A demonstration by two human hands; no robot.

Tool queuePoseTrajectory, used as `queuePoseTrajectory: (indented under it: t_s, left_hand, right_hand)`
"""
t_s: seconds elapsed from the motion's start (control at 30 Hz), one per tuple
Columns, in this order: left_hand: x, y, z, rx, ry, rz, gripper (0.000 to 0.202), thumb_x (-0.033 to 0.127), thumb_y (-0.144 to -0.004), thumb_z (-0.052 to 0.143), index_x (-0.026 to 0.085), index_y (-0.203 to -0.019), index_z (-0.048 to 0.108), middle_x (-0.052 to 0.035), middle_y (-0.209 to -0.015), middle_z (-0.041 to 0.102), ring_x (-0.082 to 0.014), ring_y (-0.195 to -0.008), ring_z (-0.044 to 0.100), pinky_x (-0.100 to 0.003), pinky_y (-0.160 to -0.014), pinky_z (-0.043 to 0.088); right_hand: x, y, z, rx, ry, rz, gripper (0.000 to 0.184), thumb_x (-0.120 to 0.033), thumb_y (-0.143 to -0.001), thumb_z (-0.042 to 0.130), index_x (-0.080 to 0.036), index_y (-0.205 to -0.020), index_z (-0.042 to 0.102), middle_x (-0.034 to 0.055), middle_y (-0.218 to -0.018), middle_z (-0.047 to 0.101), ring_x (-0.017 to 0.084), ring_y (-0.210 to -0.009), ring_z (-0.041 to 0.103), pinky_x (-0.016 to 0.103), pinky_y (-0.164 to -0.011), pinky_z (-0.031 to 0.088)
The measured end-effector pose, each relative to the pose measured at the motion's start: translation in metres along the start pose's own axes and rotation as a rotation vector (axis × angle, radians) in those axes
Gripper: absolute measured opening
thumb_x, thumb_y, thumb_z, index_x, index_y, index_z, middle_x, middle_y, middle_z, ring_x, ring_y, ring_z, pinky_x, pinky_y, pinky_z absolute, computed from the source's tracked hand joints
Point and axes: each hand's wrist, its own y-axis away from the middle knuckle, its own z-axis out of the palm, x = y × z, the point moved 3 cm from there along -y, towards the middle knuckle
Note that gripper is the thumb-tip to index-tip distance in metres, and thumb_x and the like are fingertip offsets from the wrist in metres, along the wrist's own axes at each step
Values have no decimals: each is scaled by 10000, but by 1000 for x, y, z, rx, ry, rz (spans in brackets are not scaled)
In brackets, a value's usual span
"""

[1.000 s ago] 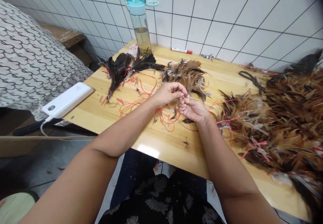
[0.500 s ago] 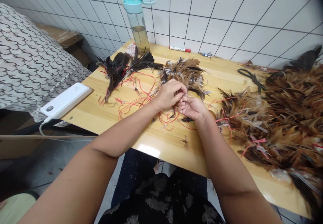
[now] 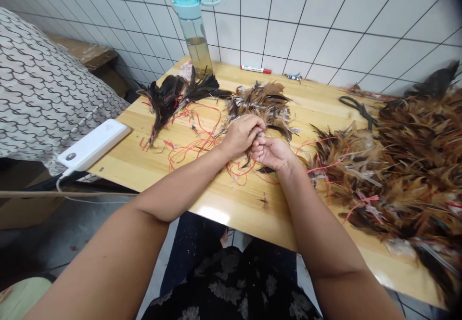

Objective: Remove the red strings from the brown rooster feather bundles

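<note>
My left hand [image 3: 242, 134] and my right hand [image 3: 273, 152] meet over the middle of the table, fingers closed and fingertips touching. Between them a small greyish tip shows; the fingers hide the rest, so I cannot make out what it is. Just beyond my left hand lies a pile of brown feathers [image 3: 265, 99]. Loops of red string [image 3: 195, 150] spread over the wood to the left of my hands and beneath them. A bundle of black feathers [image 3: 166, 99] rests farther left, with red string around it.
A large heap of brown feathers [image 3: 422, 166] covers the table's right side. A water bottle [image 3: 197, 38] stands at the back left, with a red-capped marker [image 3: 255, 70] along the wall. A white power bank [image 3: 94, 146] sits at the left edge. Black cord [image 3: 357, 106] lies behind the heap.
My hands have barely moved; the fingers have shifted slightly, and a small greyish tip now shows between them. The whole view has drifted a little.
</note>
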Motion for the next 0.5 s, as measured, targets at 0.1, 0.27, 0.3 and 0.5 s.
queuePoseTrajectory:
  t_s: [0.1,0.27,0.3,0.5]
  left_hand:
    - [-3,0,0,-6,-2,25,129,94,-871,493,162,-851,601,-45,-863,650,-143,-843,587,-270,-804,460]
    - [-5,0,0,-26,-46,81,107,114,-879,504,158,-872,602,-46,-870,658,-148,-851,591,-275,-812,468]
    - [-5,0,0,-23,-55,90,109,117,-881,505,157,-889,605,-47,-881,662,-148,-859,594,-276,-817,469]
    - [-5,1,4,-26,-149,138,185,125,-913,472,165,-1010,624,-57,-954,670,-157,-922,597,-286,-855,469]
  right_hand:
    - [0,1,1,8,-10,4,198,-7,-784,470,-196,-733,436,-37,-572,517,55,-455,411,121,-448,356]
    - [-1,4,6,46,-59,-24,208,-4,-800,425,-193,-714,420,-41,-528,490,60,-432,391,121,-433,337]
    - [-1,4,8,60,-62,-33,210,-6,-804,420,-192,-707,417,-40,-520,487,59,-425,389,121,-431,332]
    - [0,5,11,113,-82,-87,221,-14,-807,403,-193,-676,397,-49,-477,456,57,-394,371,122,-421,296]
